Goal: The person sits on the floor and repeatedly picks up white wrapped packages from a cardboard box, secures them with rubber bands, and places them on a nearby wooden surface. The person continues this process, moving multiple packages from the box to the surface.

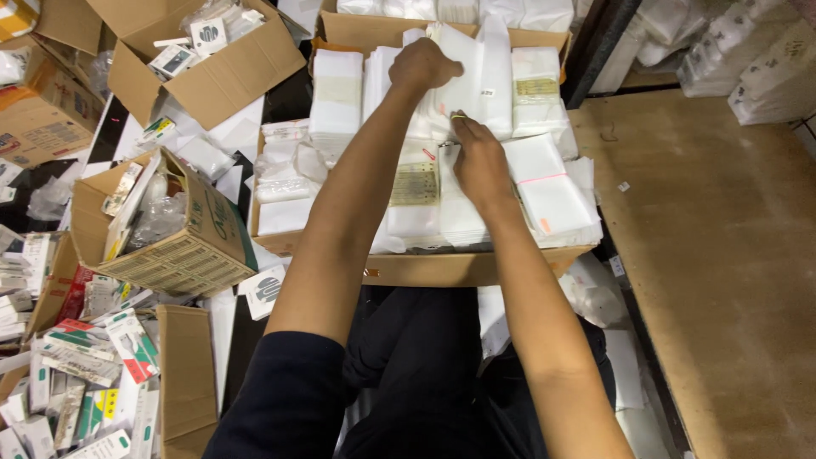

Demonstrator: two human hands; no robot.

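Dark trousers (425, 357) sit closest, my lap at 6 o'clock. L grip (422, 65) is closed on the top edge of a white plastic bag (463, 81) at 12 o'clock. R grip (478, 161) is pinched shut on a small item I can't make out, just below that bag. Both are over a flat cardboard tray (442, 268) w/ stacked clear bags (336, 89). Open carton (183, 242) at 9 o'clock, wooden desk (722, 255) at 3 o'clock.
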